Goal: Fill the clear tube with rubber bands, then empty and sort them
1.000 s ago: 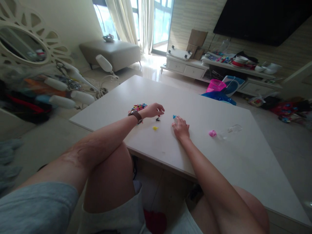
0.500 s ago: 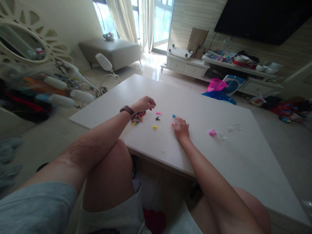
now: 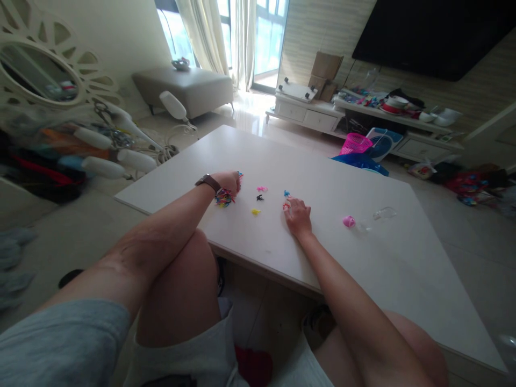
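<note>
My left hand (image 3: 228, 183) is down at a mixed pile of small, thin, colourful pieces (image 3: 224, 199) that look like rubber bands. Its fingers are turned away and partly hidden. My right hand (image 3: 298, 215) rests on the white table (image 3: 363, 279), fingers apart, beside a small red clump (image 3: 286, 206) at the thumb and a blue clump (image 3: 286, 193) past the fingertips. Between the hands lie a pink clump (image 3: 262, 188), a black clump (image 3: 260, 198) and a yellow clump (image 3: 256, 212), separate from each other.
To the right on the table are a pink rounded object (image 3: 349, 221) and a clear container (image 3: 385, 213) lying on its side. The table's near edge runs just above my knees. Beyond the table stand a pink basket (image 3: 357, 143) and a low cabinet (image 3: 306, 114).
My left hand has dropped from above the table beside the pile down onto the pile. My right hand has stayed almost in place.
</note>
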`<action>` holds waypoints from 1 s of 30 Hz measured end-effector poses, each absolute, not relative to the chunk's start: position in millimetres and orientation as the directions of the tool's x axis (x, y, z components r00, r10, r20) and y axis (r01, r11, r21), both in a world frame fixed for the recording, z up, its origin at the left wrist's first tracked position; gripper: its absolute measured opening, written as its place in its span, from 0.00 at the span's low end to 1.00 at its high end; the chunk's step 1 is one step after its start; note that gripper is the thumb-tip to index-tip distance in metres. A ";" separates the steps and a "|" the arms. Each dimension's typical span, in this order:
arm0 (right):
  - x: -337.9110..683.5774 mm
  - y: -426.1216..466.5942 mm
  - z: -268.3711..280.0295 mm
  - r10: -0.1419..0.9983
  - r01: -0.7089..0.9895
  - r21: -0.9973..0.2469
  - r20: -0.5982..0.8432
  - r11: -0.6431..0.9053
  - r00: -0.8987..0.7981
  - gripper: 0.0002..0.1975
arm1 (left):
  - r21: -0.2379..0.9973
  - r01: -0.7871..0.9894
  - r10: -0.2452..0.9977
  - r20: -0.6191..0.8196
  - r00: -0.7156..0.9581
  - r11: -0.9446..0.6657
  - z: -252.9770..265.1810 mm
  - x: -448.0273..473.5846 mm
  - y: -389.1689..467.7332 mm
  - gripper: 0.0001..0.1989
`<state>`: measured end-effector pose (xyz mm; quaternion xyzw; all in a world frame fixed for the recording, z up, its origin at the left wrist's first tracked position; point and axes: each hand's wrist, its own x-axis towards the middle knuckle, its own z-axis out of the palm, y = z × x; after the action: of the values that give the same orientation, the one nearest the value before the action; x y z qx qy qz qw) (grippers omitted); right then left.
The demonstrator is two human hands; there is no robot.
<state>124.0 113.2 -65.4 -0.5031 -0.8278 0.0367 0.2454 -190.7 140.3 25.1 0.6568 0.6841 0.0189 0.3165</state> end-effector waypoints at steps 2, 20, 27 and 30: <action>124.0 113.2 -65.6 0.848 0.815 -0.304 0.373 0.494 -0.375 0.18 | 0.336 0.931 0.882 -0.470 0.034 0.143 23.6 -188.3 141.5 0.08; 122.4 112.9 -64.3 0.861 0.808 -0.333 0.343 0.485 -0.375 0.18 | 0.242 0.958 0.886 -0.464 -0.027 0.156 24.4 -191.9 143.7 0.04; 123.0 113.2 -64.7 0.860 0.812 -0.321 0.337 0.488 -0.383 0.17 | 0.340 0.927 0.911 -0.412 -0.004 0.158 22.0 -191.5 144.6 0.07; 123.2 113.1 -64.4 0.858 0.821 -0.296 0.334 0.488 -0.389 0.17 | 0.365 0.921 0.916 -0.401 0.022 0.138 20.3 -191.0 145.4 0.07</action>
<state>123.2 113.1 -64.4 -0.5044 -0.8325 0.0412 0.2257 -191.0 145.4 20.3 0.6565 0.6993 -0.0043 0.2828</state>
